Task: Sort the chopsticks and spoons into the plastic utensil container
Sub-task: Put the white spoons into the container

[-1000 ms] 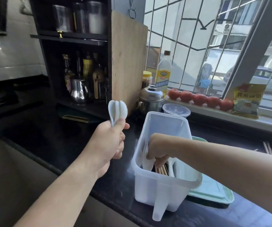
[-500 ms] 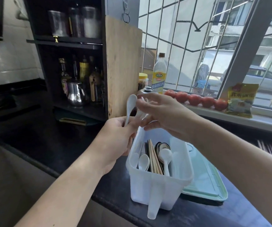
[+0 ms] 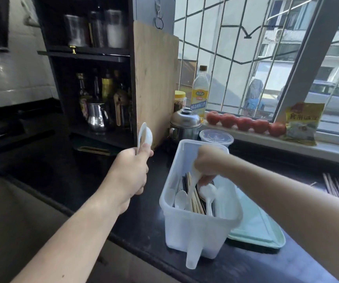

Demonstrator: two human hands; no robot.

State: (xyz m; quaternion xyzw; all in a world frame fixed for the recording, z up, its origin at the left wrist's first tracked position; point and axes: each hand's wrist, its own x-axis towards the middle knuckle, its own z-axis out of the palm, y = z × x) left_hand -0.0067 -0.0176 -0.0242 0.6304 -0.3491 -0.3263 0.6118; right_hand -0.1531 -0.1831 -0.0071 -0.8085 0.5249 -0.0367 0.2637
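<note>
Where the black counter [image 3: 236,268] meets the sink, a translucent plastic utensil container [image 3: 195,231] stands, holding white spoons [image 3: 180,199] and wooden chopsticks [image 3: 196,201]. Right hand [image 3: 207,160]: reaching into the container, fingers pinching a white spoon [image 3: 194,180], somewhat blurred. Left hand [image 3: 131,170]: raised left of the container, fist closed around upright white spoons [image 3: 145,135]. Green tray [image 3: 256,227]: just behind the container. Loose chopsticks [image 3: 336,186]: far right on the counter.
</note>
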